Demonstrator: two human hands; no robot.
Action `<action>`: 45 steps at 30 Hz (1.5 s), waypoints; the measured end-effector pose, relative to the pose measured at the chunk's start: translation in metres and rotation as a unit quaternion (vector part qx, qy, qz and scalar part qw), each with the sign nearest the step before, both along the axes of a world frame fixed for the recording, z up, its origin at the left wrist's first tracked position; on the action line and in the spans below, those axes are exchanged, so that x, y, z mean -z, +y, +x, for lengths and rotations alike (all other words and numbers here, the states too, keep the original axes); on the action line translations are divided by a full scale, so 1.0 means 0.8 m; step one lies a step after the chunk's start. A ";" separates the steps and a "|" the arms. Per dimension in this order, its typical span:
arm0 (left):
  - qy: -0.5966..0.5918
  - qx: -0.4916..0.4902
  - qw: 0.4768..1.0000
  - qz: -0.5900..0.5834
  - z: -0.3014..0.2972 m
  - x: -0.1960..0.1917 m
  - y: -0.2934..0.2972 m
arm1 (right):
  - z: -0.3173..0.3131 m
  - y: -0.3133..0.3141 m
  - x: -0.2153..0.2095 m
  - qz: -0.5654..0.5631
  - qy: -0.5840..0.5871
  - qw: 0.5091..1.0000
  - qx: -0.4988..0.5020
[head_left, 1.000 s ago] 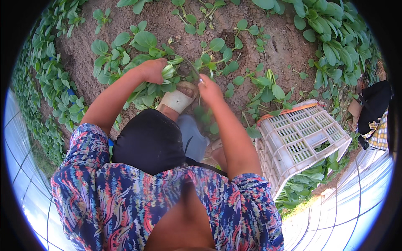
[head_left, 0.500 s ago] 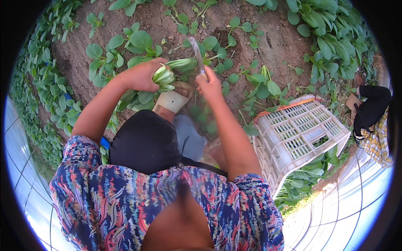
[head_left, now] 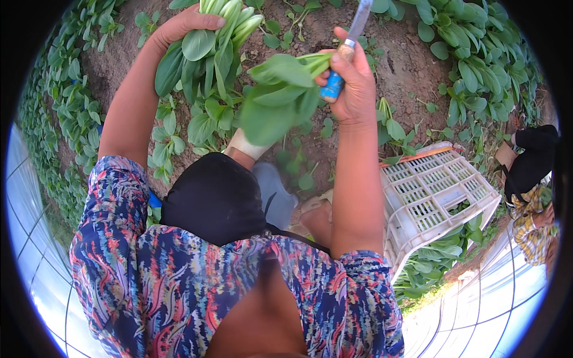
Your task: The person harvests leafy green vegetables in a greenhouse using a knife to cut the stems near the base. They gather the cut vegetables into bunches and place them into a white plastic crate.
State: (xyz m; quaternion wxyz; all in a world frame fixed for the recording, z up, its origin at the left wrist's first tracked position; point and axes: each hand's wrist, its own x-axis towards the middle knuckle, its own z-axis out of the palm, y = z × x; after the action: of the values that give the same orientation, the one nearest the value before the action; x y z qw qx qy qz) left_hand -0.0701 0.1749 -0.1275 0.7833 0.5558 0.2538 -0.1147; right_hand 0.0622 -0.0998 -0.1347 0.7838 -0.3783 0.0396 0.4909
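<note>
Both hands now raised, closer to cam than 0.5 s ago; greens lifted off soil. Left hand [head_left: 179, 27] clamped round bunch of leafy greens [head_left: 206, 65], far left, stems up. Right hand [head_left: 352, 83] fist closed on blue-handled knife [head_left: 343, 59], blade pointing far; same hand also pinches loose leaf [head_left: 274, 101]. White plastic crate [head_left: 436, 191] right, on ground. Another person [head_left: 531, 179] at right edge.

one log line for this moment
left hand: holds leafy greens | right hand: holds blue-handled knife and leaf | white crate: at right
</note>
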 end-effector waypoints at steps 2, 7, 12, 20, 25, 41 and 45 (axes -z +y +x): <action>0.023 0.070 0.997 -0.039 0.018 0.007 -0.023 | -0.024 0.028 -0.010 -0.056 -0.089 0.995 -0.002; -0.018 0.155 0.988 -0.005 0.019 0.014 -0.070 | -0.059 0.060 0.002 -0.174 -0.239 0.953 0.059; 0.019 0.165 0.979 0.118 0.006 0.014 -0.078 | -0.073 0.052 0.009 -0.150 -0.201 0.968 0.012; 0.109 0.305 0.935 0.148 -0.052 0.023 -0.033 | -0.130 -0.072 0.067 -0.263 -0.437 0.824 -0.249; 0.144 0.479 0.792 0.352 -0.125 0.048 -0.110 | -0.186 -0.087 0.079 -0.313 -0.431 0.699 -0.478; 0.276 0.511 0.731 0.359 -0.208 0.069 -0.125 | -0.229 -0.017 0.141 -0.366 -0.055 0.787 -0.493; 0.242 0.480 0.762 0.361 -0.206 0.072 -0.112 | -0.235 -0.020 0.145 -0.336 0.132 0.837 -0.411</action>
State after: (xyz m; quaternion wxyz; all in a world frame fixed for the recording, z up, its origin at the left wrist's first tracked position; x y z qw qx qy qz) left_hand -0.2350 0.0850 -0.1848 0.2801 0.8002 0.1576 -0.5064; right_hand -0.1257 -0.1156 -0.2509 0.3220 -0.5313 0.1462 0.7699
